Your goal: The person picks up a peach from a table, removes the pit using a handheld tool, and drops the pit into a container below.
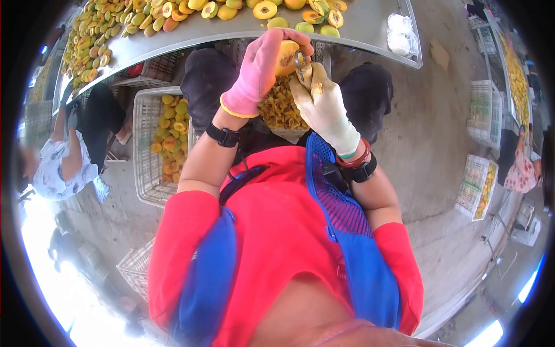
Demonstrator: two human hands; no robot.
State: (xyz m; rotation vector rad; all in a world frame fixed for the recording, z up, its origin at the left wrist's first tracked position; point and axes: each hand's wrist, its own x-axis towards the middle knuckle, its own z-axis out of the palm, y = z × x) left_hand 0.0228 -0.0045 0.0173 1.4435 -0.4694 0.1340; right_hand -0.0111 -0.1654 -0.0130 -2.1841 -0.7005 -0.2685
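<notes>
My left hand [259, 74], in a pink glove, is wrapped round a yellow peach half [287, 58], its cut side turned toward my right. My right hand [321, 107], in a whitish glove with wet bits of fruit on it, grips a pitting tool with a metal loop [300, 58]. The loop is right at the edge of the peach half. Most of the tool's handle is hidden in my fingers. Below both hands, between my knees, lies a heap of yellow-brown peach scraps [278, 104].
Ahead stands a metal table [352, 32] with many peach halves [167, 10] and a white plastic bundle [402, 36]. A white crate of peaches [141, 150] sits at my left. People work at far left [63, 165] and far right [520, 168], near more crates [477, 188].
</notes>
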